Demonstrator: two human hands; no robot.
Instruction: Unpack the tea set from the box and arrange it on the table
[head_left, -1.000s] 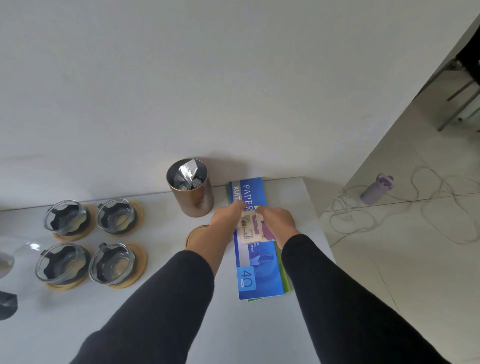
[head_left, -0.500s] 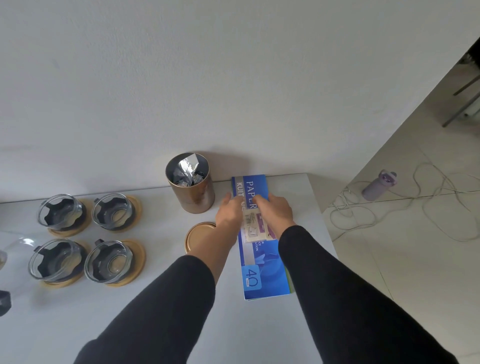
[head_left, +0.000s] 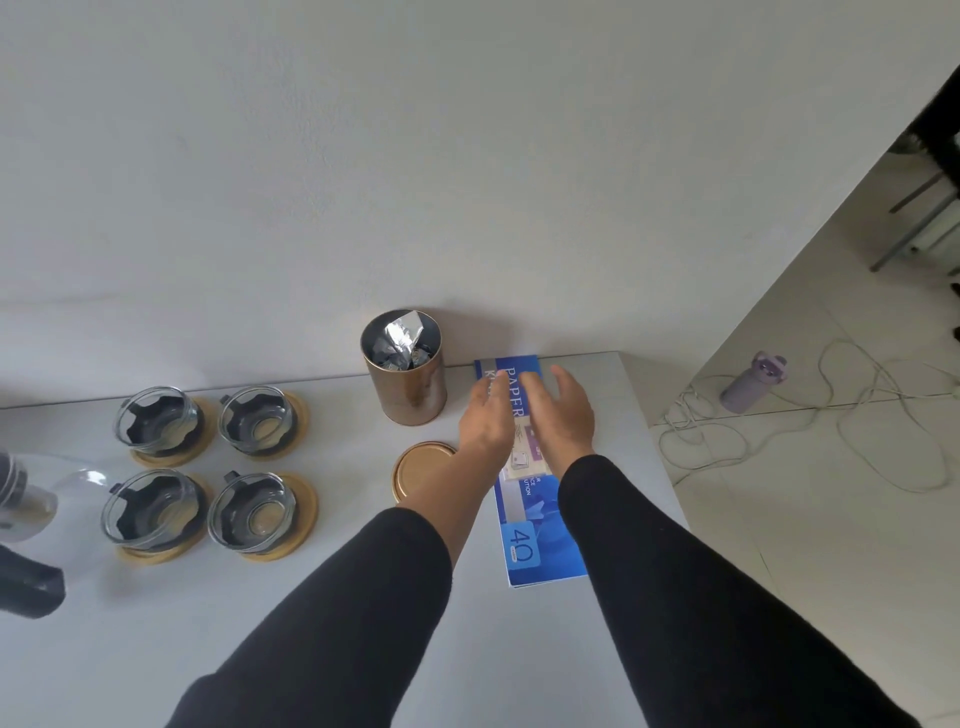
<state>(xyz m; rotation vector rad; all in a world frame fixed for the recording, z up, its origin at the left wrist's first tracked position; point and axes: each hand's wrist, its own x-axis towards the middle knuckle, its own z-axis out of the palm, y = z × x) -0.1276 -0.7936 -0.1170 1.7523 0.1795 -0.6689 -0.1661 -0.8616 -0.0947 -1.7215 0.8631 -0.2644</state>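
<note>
Bare desk (head_left: 332, 613) lies open in front of the four glass cups (head_left: 208, 467) and left of the blue paper pack (head_left: 524, 499). The open tin (head_left: 404, 369) and its lid (head_left: 418, 467) narrow the lane between cups and pack.

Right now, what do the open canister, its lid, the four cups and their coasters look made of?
Canister: likely metal, bronze sheen; crumpled foil bag inside.
Lid: matching gold metal, by its look.
Cups: clear glass, see-through, with dark inserts, perhaps plastic.
Coasters: light wood or bamboo, matte tan.
</note>
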